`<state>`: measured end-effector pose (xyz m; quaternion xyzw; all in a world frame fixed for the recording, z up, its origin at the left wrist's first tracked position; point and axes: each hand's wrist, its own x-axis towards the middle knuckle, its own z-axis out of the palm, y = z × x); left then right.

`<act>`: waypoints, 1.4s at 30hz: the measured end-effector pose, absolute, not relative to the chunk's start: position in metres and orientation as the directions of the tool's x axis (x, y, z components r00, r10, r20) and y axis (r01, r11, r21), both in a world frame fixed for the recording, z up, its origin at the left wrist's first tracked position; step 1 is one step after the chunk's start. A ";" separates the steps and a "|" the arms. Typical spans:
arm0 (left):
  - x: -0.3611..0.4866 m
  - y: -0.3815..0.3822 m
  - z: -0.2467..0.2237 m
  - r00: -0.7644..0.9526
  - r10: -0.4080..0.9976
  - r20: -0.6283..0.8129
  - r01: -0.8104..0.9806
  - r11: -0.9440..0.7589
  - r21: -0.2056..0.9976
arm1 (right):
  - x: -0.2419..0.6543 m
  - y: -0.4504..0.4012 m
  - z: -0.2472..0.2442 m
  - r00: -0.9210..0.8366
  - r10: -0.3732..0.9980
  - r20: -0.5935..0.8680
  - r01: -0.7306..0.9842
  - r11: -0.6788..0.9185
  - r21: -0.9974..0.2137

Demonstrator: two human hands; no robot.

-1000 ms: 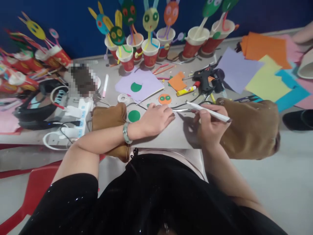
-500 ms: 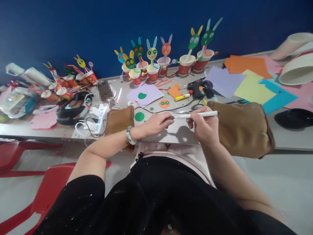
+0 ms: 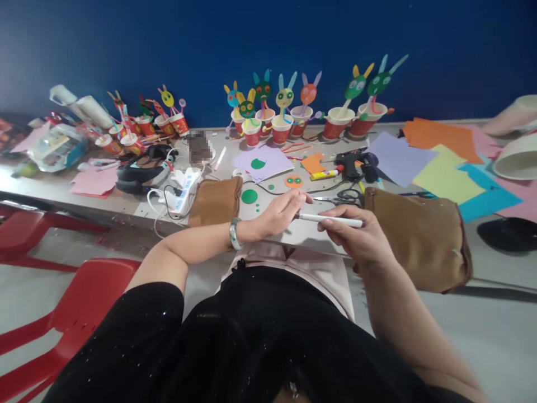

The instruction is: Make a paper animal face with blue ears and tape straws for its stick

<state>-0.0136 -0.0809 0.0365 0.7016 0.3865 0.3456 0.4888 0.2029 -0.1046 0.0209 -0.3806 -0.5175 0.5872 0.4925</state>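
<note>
My right hand (image 3: 356, 229) grips a white marker pen (image 3: 331, 219), held nearly level above the front of the table. The pen's dark narrow end points left and meets my left hand (image 3: 281, 215). The fingers of that hand are drawn together around this end; what they hold there is hidden. Just beyond the hands lie an orange paper disc (image 3: 294, 182) with two green eyes and a pair of scissors (image 3: 348, 196). A green paper circle (image 3: 249, 196) rests left of them, with smaller green dots nearby.
Red paper cups (image 3: 282, 131) with paper bunny figures line the wall. Brown cushions (image 3: 415, 238) flank my arms. A glue gun (image 3: 352, 163), glue stick (image 3: 325, 174) and coloured paper (image 3: 400, 157) lie to the right. A power strip (image 3: 184, 193) and red chair (image 3: 92, 296) are left.
My view has tilted and shifted, so the table things appear farther right and lower. The fingers of my left hand have lifted, and its palm side is closer to the pen's dark end.
</note>
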 end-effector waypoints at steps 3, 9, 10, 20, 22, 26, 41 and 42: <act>-0.014 -0.089 0.037 0.456 0.879 0.138 0.239 -0.271 0.932 | 0.194 -0.115 0.021 -0.210 0.974 0.086 -0.201 0.043 -0.979; -0.019 -0.118 0.051 0.531 0.838 0.125 0.288 -0.317 0.903 | 0.188 -0.136 0.021 -0.258 0.964 0.065 -0.275 -0.009 -0.961; -0.019 -0.121 0.052 0.542 0.833 0.115 0.289 -0.313 0.905 | 0.188 -0.138 0.020 -0.264 0.962 0.065 -0.283 -0.013 -0.959; -0.014 -0.080 0.030 0.553 0.832 -0.054 0.441 -0.237 0.865 | 0.205 -0.136 0.000 -0.144 0.968 0.204 0.076 0.216 -0.973; -0.022 -0.057 0.031 0.501 0.861 -0.089 0.507 -0.209 0.837 | 0.223 -0.123 0.001 -0.019 0.936 0.351 0.315 0.338 -0.887; -0.037 -0.017 0.038 0.438 0.892 -0.110 0.703 -0.264 0.660 | 0.268 -0.074 0.004 -0.006 0.803 0.596 0.774 0.381 -0.506; -0.023 0.033 0.042 0.603 0.756 -0.254 0.783 -0.500 0.371 | 0.302 0.008 0.015 -0.045 0.997 0.062 0.999 0.046 -0.001; -0.023 0.031 0.040 0.626 0.735 -0.262 0.765 -0.511 0.392 | 0.301 0.006 0.014 -0.073 0.993 0.095 0.997 0.074 -0.003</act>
